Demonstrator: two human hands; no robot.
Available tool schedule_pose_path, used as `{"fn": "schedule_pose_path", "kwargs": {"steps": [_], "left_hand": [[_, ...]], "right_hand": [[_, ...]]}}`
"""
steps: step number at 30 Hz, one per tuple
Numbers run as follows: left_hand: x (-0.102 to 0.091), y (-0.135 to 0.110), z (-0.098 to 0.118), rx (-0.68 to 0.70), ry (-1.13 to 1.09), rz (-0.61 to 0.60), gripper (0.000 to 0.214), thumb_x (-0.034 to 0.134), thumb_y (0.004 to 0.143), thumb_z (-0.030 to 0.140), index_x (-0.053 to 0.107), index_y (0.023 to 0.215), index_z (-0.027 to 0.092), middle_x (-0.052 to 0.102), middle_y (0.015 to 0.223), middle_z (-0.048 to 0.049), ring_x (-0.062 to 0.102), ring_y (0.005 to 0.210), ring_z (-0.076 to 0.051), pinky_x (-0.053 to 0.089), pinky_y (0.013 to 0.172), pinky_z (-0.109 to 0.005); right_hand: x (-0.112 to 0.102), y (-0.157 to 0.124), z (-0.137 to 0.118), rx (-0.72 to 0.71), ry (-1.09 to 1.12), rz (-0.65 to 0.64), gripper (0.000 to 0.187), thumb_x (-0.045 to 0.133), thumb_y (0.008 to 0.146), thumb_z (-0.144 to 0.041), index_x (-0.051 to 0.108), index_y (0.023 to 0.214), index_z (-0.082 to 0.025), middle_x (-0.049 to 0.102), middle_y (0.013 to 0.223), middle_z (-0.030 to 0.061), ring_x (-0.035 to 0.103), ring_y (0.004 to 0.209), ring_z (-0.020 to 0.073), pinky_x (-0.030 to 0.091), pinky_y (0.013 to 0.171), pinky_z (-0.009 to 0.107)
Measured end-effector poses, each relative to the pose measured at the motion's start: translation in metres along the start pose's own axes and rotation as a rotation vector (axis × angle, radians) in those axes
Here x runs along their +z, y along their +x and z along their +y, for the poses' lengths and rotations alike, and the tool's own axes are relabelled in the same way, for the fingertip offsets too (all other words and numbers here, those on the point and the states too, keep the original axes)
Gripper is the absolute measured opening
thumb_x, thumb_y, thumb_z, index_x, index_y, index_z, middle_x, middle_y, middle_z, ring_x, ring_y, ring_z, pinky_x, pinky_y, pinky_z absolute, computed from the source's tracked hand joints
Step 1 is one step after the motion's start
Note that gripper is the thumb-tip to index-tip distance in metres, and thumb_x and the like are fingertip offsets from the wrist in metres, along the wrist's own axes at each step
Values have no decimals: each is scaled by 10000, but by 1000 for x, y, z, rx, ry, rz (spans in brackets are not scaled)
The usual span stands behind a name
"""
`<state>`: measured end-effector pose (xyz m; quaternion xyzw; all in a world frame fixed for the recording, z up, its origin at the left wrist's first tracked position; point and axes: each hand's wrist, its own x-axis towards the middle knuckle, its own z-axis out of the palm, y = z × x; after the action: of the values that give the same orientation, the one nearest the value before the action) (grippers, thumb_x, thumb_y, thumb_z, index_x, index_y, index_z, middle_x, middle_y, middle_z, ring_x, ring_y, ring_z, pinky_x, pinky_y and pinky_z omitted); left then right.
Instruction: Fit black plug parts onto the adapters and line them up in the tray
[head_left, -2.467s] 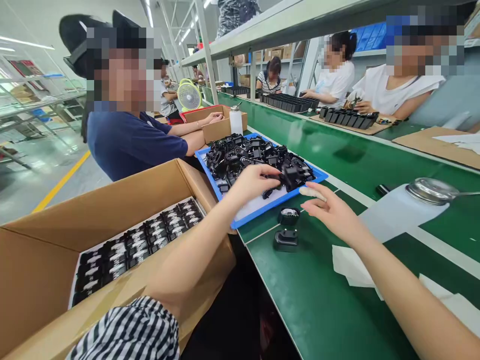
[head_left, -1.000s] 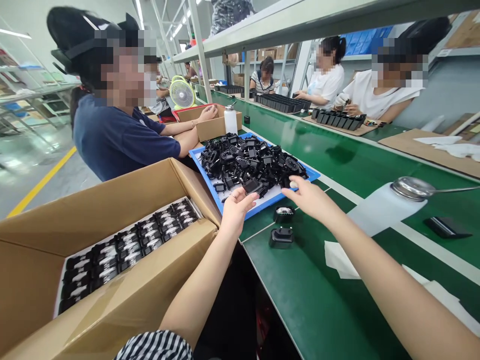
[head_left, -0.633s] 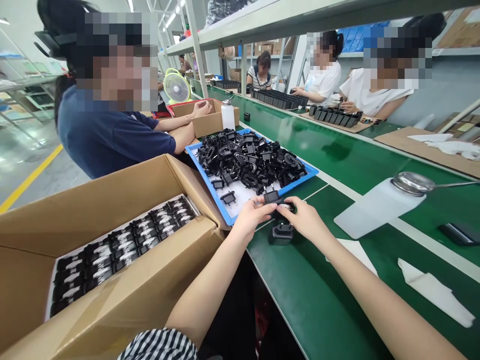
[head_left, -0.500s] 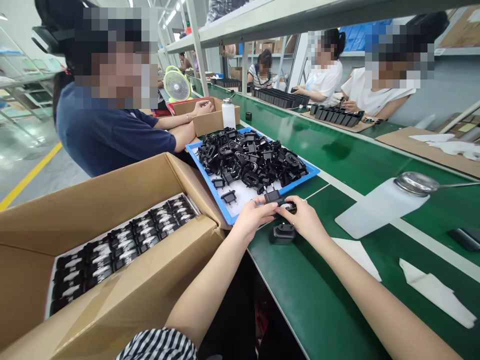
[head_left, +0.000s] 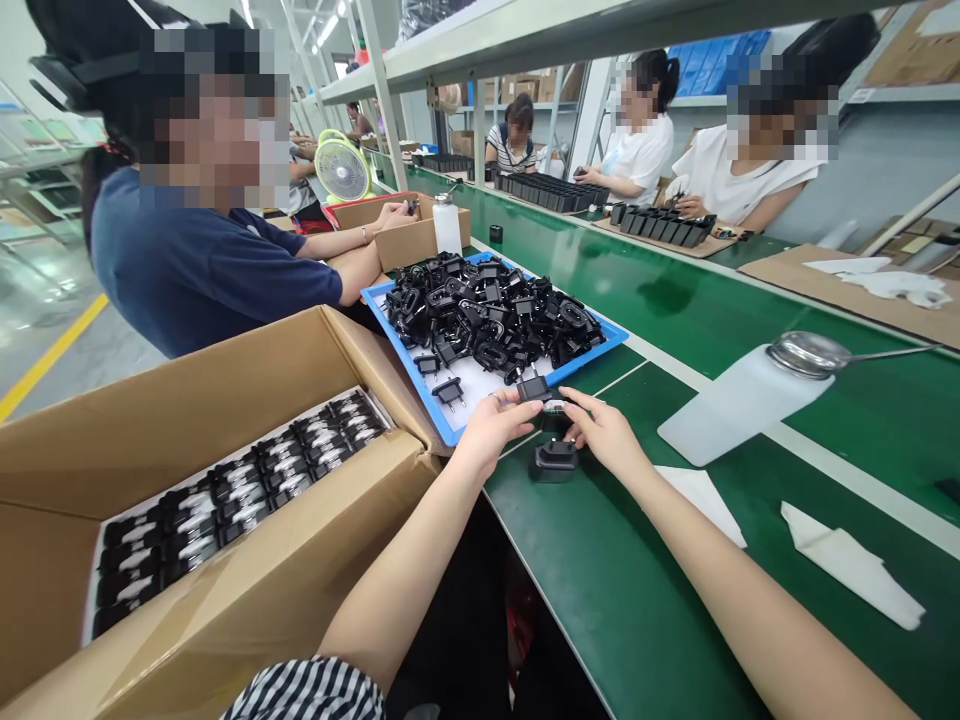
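My left hand [head_left: 491,425] is closed on a black two-pin plug piece [head_left: 534,388], its pins pointing away from me. Against that piece sits a black plug housing [head_left: 555,420] with a pale inner part showing. My right hand [head_left: 606,432] holds this housing at its right edge with thumb and finger; its lower fingers curl beside another black plug [head_left: 556,462]. That plug stands on the green table, just below my hands. Beyond my hands, a blue-rimmed tray [head_left: 442,425] carries a heap of black plug pieces [head_left: 487,310].
An open cardboard box [head_left: 300,560] on the left holds rows of black parts. A white bottle with a metal top [head_left: 742,405] and white cloths [head_left: 851,565] lie to the right. A co-worker in dark blue [head_left: 225,280] sits on the left; others work across the table.
The view has shifted slightly, moving most things a little left. My right hand's fingers have spread somewhat and lie lower, near the standing plug. My left hand keeps its hold.
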<state>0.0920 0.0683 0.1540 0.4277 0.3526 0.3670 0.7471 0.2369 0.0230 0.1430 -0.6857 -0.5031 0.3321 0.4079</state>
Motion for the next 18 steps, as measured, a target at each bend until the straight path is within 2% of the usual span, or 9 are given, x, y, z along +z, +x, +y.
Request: {"fn": "schedule_pose_path", "kwargs": {"steps": [2, 5, 9, 11, 14, 15, 16, 17, 18], "left_hand": [[-1, 2, 3, 105, 43, 9, 274, 657, 527, 208, 496, 736, 135, 596, 741, -25, 550, 763, -144, 393, 752, -295], [2, 8, 7, 258, 151, 6, 291, 657, 492, 129, 512, 743, 135, 600, 786, -24, 550, 777, -138, 394, 784, -283], [9, 17, 9, 243, 351, -79, 275, 632, 502, 94, 541, 755, 150, 604, 791, -10, 556, 778, -149, 410, 778, -286], [11, 17, 9, 219, 379, -115, 265, 625, 507, 92, 552, 755, 153, 608, 780, -7, 560, 759, -153, 407, 789, -308], [11, 18, 8, 194, 388, -147, 292, 637, 500, 111, 550, 775, 154, 609, 774, -7, 558, 766, -163, 372, 838, -361], [11, 19, 9, 183, 394, -164, 316, 647, 489, 119, 548, 787, 153, 609, 785, -12, 554, 789, -172, 360, 854, -373], [10, 21, 9, 167, 403, -168, 335, 658, 479, 131, 547, 795, 154, 610, 791, -15, 551, 806, -181, 356, 862, -377], [9, 23, 9, 148, 414, -170, 349, 667, 471, 141, 547, 798, 158, 612, 802, -17, 547, 827, -189, 356, 866, -374], [8, 25, 9, 129, 424, -168, 356, 674, 463, 148, 548, 795, 167, 614, 807, -16, 544, 841, -195, 362, 866, -370]], "right_hand": [[-9, 1, -1, -1, -52, 28, 406, 322, 770, -314, 435, 1121, -145, 507, 481, -13, 495, 454, 139, 405, 455, 250], [-22, 2, -8, -82, -158, 136, 368, 316, 789, -326, 466, 1086, -171, 537, 580, 10, 528, 568, 157, 416, 507, 265], [-50, -12, -35, -151, -246, 215, 278, 392, 763, -277, 531, 976, -166, 556, 674, 30, 532, 658, 162, 415, 566, 261], [-81, -23, -53, -230, -225, 384, 251, 396, 767, -292, 533, 936, -167, 549, 675, 22, 529, 633, 147, 413, 560, 248], [-152, -42, -67, -351, -291, 867, 333, 227, 832, -302, 438, 1019, -125, 519, 869, 72, 525, 676, 135, 410, 546, 234], [-179, -50, -66, -310, -374, 1015, 370, 143, 845, -272, 383, 1063, -95, 478, 963, 111, 517, 737, 144, 411, 565, 241], [-203, -60, -61, -184, -500, 1105, 394, 78, 844, -230, 330, 1099, -66, 430, 1031, 150, 496, 808, 158, 412, 605, 258], [-223, -70, -53, -89, -586, 1115, 384, 87, 845, -205, 315, 1109, -44, 392, 1069, 182, 460, 882, 182, 404, 664, 290], [-237, -80, -44, -22, -657, 1066, 352, 132, 854, -207, 339, 1101, -65, 387, 1080, 180, 439, 909, 188, 392, 712, 318]]}}
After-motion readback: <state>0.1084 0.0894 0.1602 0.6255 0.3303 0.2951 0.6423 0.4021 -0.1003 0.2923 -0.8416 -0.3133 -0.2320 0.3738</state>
